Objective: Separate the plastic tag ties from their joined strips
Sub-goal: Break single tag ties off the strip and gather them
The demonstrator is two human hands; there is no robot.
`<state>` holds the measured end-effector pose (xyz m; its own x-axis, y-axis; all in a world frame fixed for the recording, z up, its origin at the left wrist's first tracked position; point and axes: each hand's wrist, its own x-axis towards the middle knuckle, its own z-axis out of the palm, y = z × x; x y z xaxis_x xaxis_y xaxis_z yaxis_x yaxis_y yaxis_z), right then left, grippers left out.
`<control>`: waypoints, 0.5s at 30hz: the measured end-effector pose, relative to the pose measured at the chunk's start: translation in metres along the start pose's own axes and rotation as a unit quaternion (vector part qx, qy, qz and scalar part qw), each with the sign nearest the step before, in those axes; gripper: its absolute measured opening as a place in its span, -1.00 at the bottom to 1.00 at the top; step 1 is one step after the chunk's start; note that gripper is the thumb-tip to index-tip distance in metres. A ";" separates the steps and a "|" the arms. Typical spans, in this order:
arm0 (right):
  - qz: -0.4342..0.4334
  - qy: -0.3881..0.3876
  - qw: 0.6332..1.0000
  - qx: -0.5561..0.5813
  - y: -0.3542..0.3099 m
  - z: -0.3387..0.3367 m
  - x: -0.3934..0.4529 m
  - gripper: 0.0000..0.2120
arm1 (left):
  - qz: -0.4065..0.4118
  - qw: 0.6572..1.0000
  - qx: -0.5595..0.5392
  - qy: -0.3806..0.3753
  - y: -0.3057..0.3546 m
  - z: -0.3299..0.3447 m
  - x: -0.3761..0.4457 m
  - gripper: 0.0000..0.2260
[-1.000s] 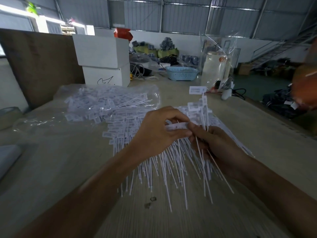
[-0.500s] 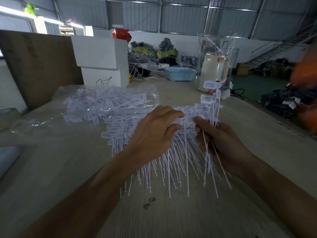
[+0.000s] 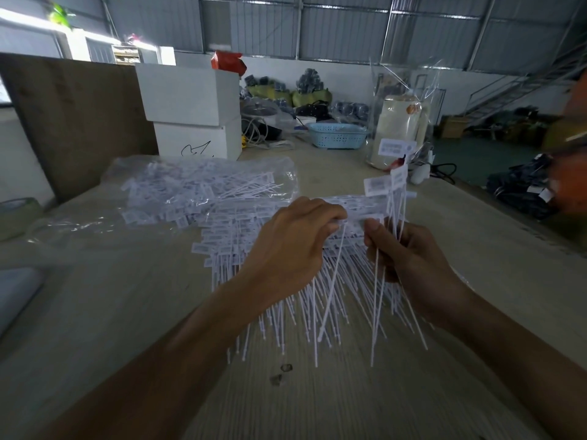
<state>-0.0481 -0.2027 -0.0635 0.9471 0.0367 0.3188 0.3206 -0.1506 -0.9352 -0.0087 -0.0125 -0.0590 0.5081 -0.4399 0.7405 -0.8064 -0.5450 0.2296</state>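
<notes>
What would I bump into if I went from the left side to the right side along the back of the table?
Brown board → stacked white boxes → tangle of cables → blue basket → cream jug in a clear bag.

Worktop point(image 3: 95, 328): pale wood grain, two small dark marks point(image 3: 282, 373) at lower centre. Two white boxes point(image 3: 193, 115) stacked at upper centre-left, black scribble on lower one; red packet point(image 3: 228, 63) behind top box. Brown board point(image 3: 79, 122) upright at upper left. Blue perforated basket point(image 3: 338, 136) at upper centre, tangled cables point(image 3: 257, 134) just left of it. Clear plastic-wrapped cream container point(image 3: 401, 128) at upper right, white label on front. Metal staircase point(image 3: 514, 90) far right. Corrugated metal wall point(image 3: 349, 30) across top.
</notes>
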 end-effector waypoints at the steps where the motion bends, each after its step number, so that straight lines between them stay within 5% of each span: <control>1: 0.000 -0.001 1.000 -0.004 0.000 0.000 0.000 -0.66 | -0.005 1.000 -0.010 -0.002 0.000 0.001 0.000 -0.79; 11: -0.015 -0.008 1.000 -0.014 -0.002 0.000 -0.002 -0.66 | -0.015 0.999 -0.051 0.010 -0.001 0.002 0.003 -0.80; 15: -0.083 -0.008 0.992 -0.093 -0.005 0.003 -0.005 -0.66 | -0.084 0.988 -0.123 0.028 -0.001 0.002 0.003 -0.80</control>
<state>-0.0547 -0.1992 -0.0607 0.8820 0.0911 0.4624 0.4656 -0.3210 -0.8247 -0.0060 -0.0147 -0.0587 0.6294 -0.3141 0.7108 -0.7646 -0.4139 0.4941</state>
